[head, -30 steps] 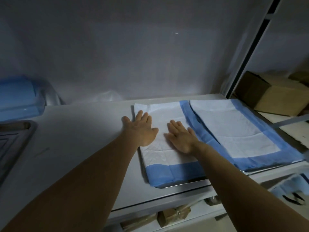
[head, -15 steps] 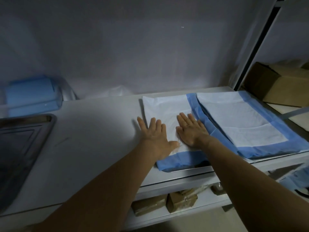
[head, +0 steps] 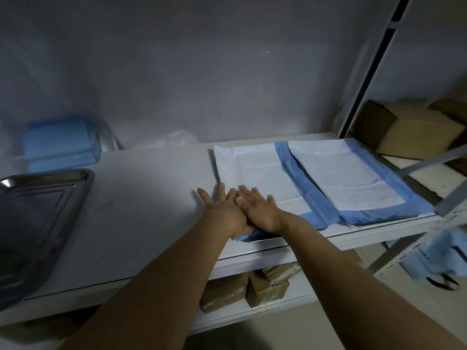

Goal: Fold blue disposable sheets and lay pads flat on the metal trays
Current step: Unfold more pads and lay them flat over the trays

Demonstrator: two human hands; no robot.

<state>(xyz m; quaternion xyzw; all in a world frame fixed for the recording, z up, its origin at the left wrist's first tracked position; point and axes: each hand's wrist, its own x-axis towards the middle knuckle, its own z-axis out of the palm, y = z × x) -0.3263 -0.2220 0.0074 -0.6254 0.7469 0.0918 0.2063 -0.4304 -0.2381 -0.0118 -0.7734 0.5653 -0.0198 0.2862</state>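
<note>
I pressed my left hand (head: 222, 210) and right hand (head: 257, 210), fingers spread flat and gripping nothing, onto the pad's (head: 255, 170) near corner so it lay smooth on its tray (head: 255, 239).

Both hands have slid toward 6 o'clock along the left pad (head: 252, 170); right hand (head: 260, 210) now overlaps left hand (head: 225, 213) at its near-left corner.
</note>
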